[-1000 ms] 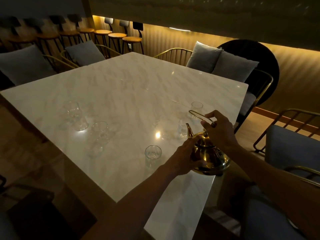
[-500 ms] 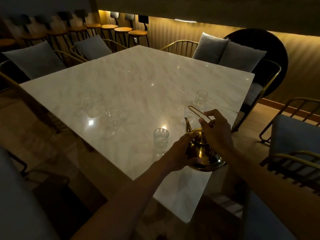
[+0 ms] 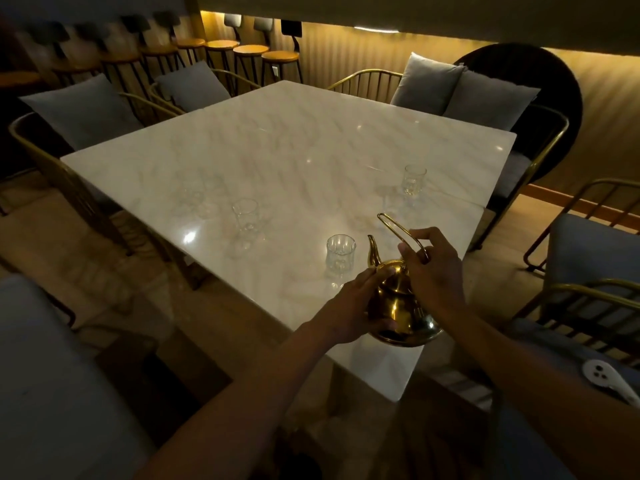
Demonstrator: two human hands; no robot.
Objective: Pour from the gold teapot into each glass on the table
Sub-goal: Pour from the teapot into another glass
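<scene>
The gold teapot [image 3: 398,308] stands near the front corner of the white marble table [image 3: 294,150], spout pointing away from me. My right hand [image 3: 431,271] grips its tall loop handle from above. My left hand [image 3: 349,306] cups the pot's left side. A clear glass [image 3: 340,254] stands just left of the spout. Another glass [image 3: 246,216] is further left, a faint one [image 3: 194,195] beyond it, and a fourth glass [image 3: 413,180] stands toward the far right edge.
Gold wire chairs with grey cushions [image 3: 460,88] ring the table. A chair [image 3: 588,258] is close on my right. Bar stools [image 3: 249,50] line the back wall. A white object [image 3: 606,377] lies at the lower right.
The view has shifted, so the table and glasses sit further right and lower in frame. Both hands keep their hold on the teapot, which stays near the nearest glass.
</scene>
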